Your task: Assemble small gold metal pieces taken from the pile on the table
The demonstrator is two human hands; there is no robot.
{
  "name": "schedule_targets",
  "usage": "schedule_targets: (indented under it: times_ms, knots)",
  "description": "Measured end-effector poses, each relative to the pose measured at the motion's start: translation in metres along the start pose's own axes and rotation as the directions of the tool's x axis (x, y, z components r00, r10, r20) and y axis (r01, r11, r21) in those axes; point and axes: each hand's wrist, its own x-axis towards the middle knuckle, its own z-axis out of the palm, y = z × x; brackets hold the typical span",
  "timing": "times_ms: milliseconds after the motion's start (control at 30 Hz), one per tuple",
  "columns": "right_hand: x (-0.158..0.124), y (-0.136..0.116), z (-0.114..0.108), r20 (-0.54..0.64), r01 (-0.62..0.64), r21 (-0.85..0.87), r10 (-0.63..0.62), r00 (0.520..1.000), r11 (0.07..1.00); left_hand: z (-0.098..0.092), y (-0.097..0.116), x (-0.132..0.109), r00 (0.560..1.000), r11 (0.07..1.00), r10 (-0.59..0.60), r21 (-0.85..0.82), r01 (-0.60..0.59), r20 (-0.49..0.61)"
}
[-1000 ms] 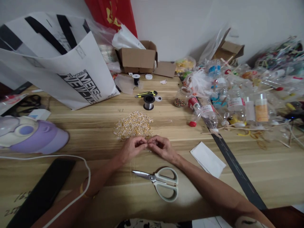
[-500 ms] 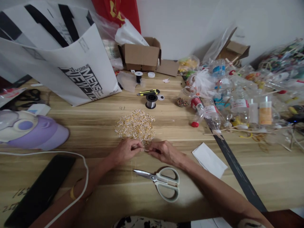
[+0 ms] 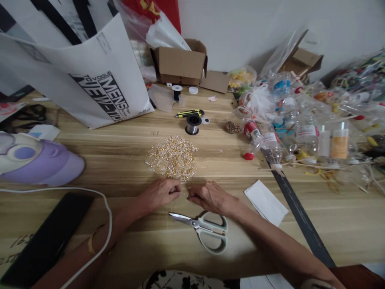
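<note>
Left hand (image 3: 165, 192), right hand (image 3: 210, 196) drawn apart; thin strand (image 3: 184, 194), possibly wire, now exposed, pinched by both; gold-silver pile (image 3: 173, 156) at eleven o'clock.

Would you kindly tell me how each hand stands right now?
Left hand: closed, pinching a thin strand.
Right hand: closed, pinching the thin strand's other end.

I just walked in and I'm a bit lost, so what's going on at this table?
A person is pinching a thin, small strand between the fingertips of the left hand and right hand; it is too fine to identify. Just beyond the hands, a pile of small gold and clear-looking pieces lies on the table. The scissors lie nearer the person, in neither hand. A spool stands past the pile.
</note>
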Motion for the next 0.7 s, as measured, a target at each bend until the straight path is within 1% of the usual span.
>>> schedule_targets:
  times_ms: [167, 400, 533, 700]
  knots:
    - [0.001, 0.001, -0.001, 0.032, -0.051, -0.01, 0.051, 0.998, 0.999, 0.0, 0.0, 0.0, 1.0, 1.0, -0.002, 0.018, 0.002, -0.001]
    - [0.001, 0.006, 0.002, 0.032, -0.053, 0.048, 0.052, 0.998, 0.997, 0.001, -0.002, -0.001, 1.0, 0.999, 0.008, 0.032, -0.008, -0.004]
    - [-0.001, 0.006, -0.005, 0.036, -0.044, 0.032, 0.043, 0.998, 0.999, -0.002, 0.0, -0.002, 1.0, 0.999, 0.0, 0.042, -0.001, 0.005]
    - [-0.008, 0.004, -0.016, 0.0, -0.024, -0.029, 0.024, 1.0, 0.999, -0.005, 0.001, -0.003, 1.0, 0.998, 0.011, 0.055, -0.012, 0.022]
